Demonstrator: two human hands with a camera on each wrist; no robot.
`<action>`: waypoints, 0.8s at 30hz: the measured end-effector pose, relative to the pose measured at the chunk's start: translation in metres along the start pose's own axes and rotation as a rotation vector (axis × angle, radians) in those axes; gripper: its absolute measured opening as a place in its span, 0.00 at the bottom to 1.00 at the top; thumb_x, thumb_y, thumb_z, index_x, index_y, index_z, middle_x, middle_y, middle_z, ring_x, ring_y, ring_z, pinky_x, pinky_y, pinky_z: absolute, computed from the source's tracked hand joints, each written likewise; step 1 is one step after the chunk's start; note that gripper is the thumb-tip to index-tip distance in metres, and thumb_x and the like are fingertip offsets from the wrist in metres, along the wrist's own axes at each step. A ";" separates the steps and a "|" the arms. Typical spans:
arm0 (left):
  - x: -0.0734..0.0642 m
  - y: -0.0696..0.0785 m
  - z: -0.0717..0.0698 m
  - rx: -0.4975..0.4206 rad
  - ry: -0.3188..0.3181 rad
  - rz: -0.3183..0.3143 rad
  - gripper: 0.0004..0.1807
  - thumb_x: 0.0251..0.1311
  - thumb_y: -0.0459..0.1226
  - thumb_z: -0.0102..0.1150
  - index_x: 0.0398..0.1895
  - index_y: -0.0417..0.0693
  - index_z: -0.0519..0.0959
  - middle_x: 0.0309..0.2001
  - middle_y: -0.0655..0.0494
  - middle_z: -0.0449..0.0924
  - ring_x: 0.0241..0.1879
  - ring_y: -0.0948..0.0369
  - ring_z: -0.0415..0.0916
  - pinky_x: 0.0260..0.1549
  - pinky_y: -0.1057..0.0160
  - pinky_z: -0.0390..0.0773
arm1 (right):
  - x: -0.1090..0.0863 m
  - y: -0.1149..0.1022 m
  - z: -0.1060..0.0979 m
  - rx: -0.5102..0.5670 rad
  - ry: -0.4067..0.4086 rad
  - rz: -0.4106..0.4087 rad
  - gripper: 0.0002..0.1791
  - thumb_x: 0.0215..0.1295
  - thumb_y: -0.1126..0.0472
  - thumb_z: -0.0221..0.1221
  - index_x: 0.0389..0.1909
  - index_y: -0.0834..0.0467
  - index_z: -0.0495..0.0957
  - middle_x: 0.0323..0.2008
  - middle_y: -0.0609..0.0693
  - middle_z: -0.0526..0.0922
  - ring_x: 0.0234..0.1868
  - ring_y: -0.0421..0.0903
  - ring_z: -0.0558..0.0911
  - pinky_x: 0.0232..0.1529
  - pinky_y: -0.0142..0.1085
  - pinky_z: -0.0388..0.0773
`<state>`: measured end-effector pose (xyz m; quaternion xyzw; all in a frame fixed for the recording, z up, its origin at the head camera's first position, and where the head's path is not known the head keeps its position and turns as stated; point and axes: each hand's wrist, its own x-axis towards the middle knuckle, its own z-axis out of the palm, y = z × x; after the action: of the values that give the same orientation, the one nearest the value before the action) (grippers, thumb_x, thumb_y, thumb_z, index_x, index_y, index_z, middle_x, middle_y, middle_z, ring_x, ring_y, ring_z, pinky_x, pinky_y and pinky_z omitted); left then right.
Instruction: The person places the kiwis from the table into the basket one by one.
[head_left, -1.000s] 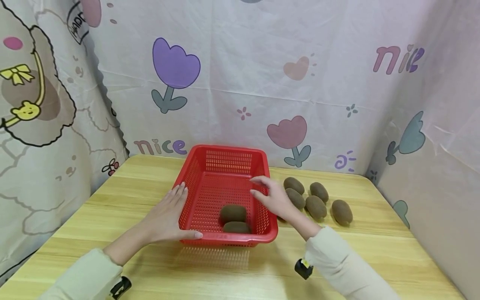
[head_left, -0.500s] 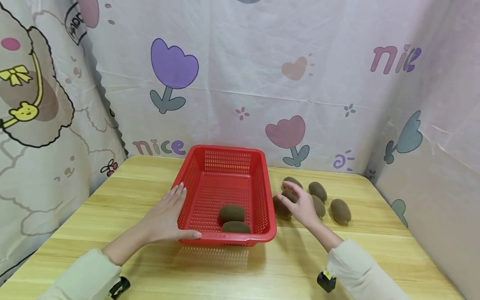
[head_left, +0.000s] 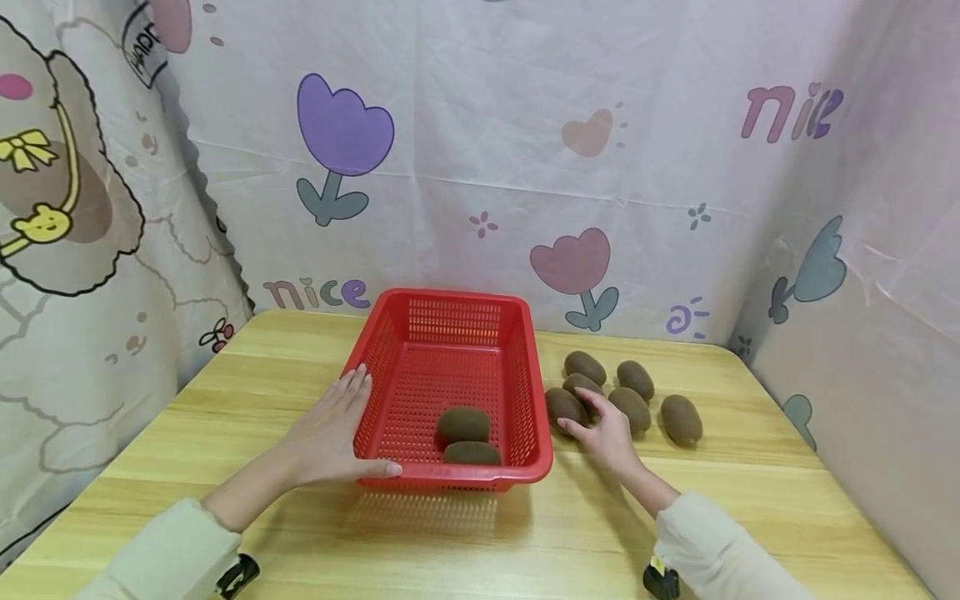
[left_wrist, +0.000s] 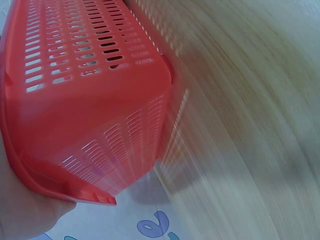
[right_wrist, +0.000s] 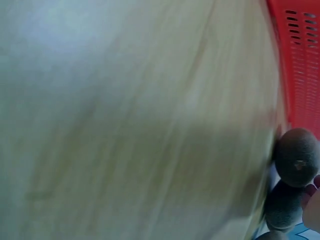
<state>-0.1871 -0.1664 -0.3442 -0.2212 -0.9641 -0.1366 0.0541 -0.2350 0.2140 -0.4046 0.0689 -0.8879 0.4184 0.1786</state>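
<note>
A red plastic basket (head_left: pixel 528 367) stands on the table with two brown kiwis (head_left: pixel 463 425) in its near right part. My left hand (head_left: pixel 322 433) rests on the basket's near left corner, fingers along the left rim and thumb along the front rim. In the left wrist view, part of that hand (left_wrist: pixel 30 215) lies against the rim. My right hand (head_left: pixel 607 433) is just right of the kiwi (head_left: pixel 564 408) beside the basket, thumb and fingers apart. In the right wrist view its fingertips are close to that kiwi (right_wrist: pixel 297 157); contact is hard to tell.
Several more kiwis lie right of the basket, among them one at the far right (head_left: pixel 681 420) and one at the back (head_left: pixel 585 367). The wooden table (head_left: pixel 247 375) meets a printed cloth (head_left: pixel 465 167) at the back and sides.
My right hand has moved from over the basket's right rim to the kiwis, then lower toward the one nearest the basket. The left hand and the basket have stayed put.
</note>
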 end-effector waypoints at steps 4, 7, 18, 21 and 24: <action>0.000 -0.001 0.001 0.006 0.004 0.002 0.66 0.40 0.69 0.57 0.68 0.25 0.49 0.71 0.31 0.45 0.70 0.40 0.45 0.67 0.43 0.53 | -0.001 0.002 0.003 -0.024 0.000 -0.003 0.31 0.46 0.65 0.70 0.54 0.67 0.74 0.54 0.64 0.77 0.58 0.59 0.74 0.60 0.49 0.70; 0.000 -0.001 0.001 0.009 0.006 0.005 0.66 0.40 0.69 0.56 0.68 0.25 0.49 0.71 0.31 0.45 0.70 0.40 0.45 0.67 0.43 0.53 | -0.001 0.004 0.005 -0.039 0.008 -0.014 0.31 0.46 0.65 0.69 0.55 0.68 0.73 0.54 0.65 0.76 0.58 0.60 0.74 0.60 0.50 0.70; 0.000 0.000 0.003 0.002 -0.002 0.001 0.66 0.40 0.70 0.56 0.68 0.25 0.49 0.71 0.31 0.45 0.71 0.40 0.45 0.67 0.43 0.53 | -0.005 0.005 0.015 -0.067 -0.006 0.011 0.30 0.48 0.66 0.68 0.53 0.71 0.73 0.53 0.68 0.76 0.58 0.63 0.73 0.59 0.52 0.70; 0.000 -0.001 0.004 0.002 -0.001 0.001 0.66 0.40 0.69 0.56 0.68 0.25 0.49 0.71 0.31 0.45 0.71 0.40 0.45 0.67 0.43 0.53 | -0.005 0.005 0.017 -0.068 -0.007 0.045 0.30 0.48 0.65 0.68 0.54 0.69 0.73 0.54 0.66 0.76 0.58 0.62 0.73 0.59 0.51 0.70; -0.001 -0.001 0.004 0.005 0.000 0.003 0.66 0.40 0.69 0.57 0.68 0.25 0.49 0.71 0.31 0.44 0.71 0.40 0.44 0.67 0.43 0.52 | -0.005 0.004 0.018 -0.057 -0.007 0.071 0.30 0.47 0.65 0.69 0.54 0.68 0.73 0.53 0.65 0.77 0.57 0.61 0.74 0.57 0.50 0.72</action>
<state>-0.1871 -0.1662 -0.3479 -0.2227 -0.9640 -0.1342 0.0549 -0.2358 0.2029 -0.4200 0.0338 -0.9019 0.3987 0.1623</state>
